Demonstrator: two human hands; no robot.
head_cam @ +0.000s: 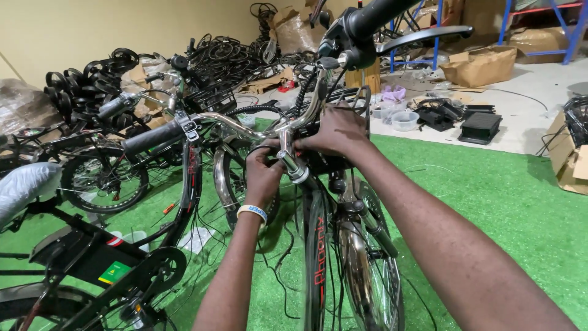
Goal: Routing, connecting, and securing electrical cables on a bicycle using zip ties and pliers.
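A black bicycle stands in front of me with chrome handlebars and a chrome stem. My left hand is wrapped around the parts just left of the stem, below the bar. A pale wristband sits on that wrist. My right hand presses on the black part at the bar's centre, fingers curled over it. The black right grip and its brake lever rise at the top of the view. The left grip points left. A chrome front mudguard runs below.
A second black bicycle stands at the left on green artificial turf. Piles of black tyres and cables and cardboard boxes line the back. A blue metal rack, plastic tubs and black boxes lie on the concrete floor.
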